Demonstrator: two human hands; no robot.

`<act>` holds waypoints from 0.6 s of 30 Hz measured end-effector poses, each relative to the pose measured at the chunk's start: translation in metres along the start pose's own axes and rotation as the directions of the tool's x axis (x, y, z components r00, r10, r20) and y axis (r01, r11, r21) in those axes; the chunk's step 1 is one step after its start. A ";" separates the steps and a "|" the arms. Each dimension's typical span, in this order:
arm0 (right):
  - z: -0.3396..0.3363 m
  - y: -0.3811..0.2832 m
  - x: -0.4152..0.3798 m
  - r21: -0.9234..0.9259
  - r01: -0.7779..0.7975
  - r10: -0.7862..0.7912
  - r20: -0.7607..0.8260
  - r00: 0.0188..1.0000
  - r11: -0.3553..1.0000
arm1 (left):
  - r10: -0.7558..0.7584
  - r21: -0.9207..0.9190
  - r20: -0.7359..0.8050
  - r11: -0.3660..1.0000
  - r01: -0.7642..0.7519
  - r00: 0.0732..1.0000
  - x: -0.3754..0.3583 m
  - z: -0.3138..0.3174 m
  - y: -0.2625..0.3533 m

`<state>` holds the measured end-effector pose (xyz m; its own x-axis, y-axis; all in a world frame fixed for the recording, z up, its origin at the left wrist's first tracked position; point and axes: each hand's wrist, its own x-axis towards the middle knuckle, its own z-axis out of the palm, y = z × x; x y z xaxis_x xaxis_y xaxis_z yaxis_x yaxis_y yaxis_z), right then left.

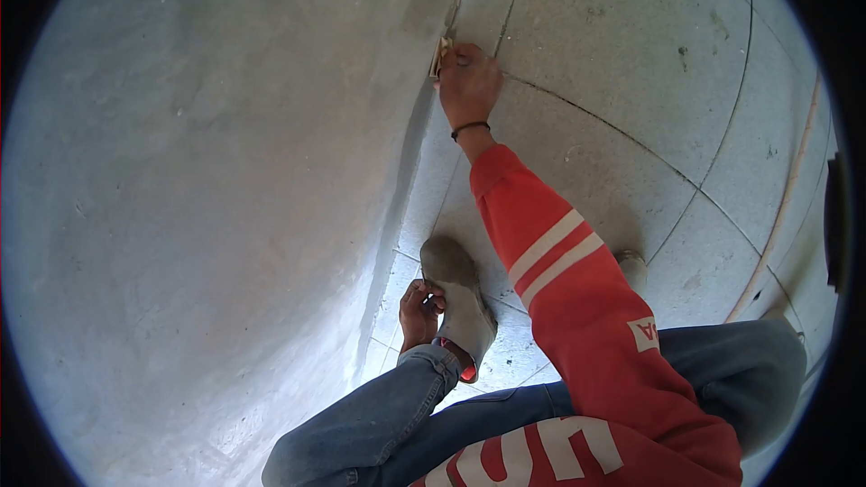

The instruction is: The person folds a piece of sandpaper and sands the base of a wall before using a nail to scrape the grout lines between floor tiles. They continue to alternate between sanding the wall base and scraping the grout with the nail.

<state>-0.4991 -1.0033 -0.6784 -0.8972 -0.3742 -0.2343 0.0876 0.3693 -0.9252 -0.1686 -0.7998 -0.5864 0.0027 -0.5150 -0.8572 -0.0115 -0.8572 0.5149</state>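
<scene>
My right hand [467,81] reaches forward on a red sleeve with white stripes and has a dark band at the wrist. It presses a small tan block [440,54] against the grey plastered wall [225,171], low down where the wall meets the floor. My left hand [418,311] is down by my bent knee, its fingers curled against the side of my grey shoe [460,302]. Whether that hand grips anything is hidden.
The floor is large grey tiles [613,45] with dark joints. A pale cable or thin pipe [780,216] runs along the floor at the right. My other shoe [633,266] peeks out behind the red sleeve. My blue jeans [388,415] fill the bottom.
</scene>
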 end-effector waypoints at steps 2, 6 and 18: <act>0.003 0.001 -0.016 -0.071 0.023 -0.024 -0.024 0.999 0.997 | -0.003 0.004 -0.002 1.000 0.003 1.000 0.000 -0.004 -0.002; -0.004 0.042 -0.149 0.047 -0.119 0.110 0.168 0.980 0.992 | -0.023 0.099 0.004 0.995 0.023 1.000 0.010 -0.008 0.000; 0.013 0.048 -0.109 -0.127 0.130 -0.132 -0.008 0.991 0.983 | 0.008 0.036 0.014 0.999 -0.008 1.000 0.006 -0.005 -0.001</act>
<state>-0.3913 -0.9559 -0.7008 -0.9044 -0.4128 -0.1080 -0.0851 0.4225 -0.9024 -0.1634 -0.8019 -0.5919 -0.0116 -0.5214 -0.8532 -0.0474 -0.8520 0.5213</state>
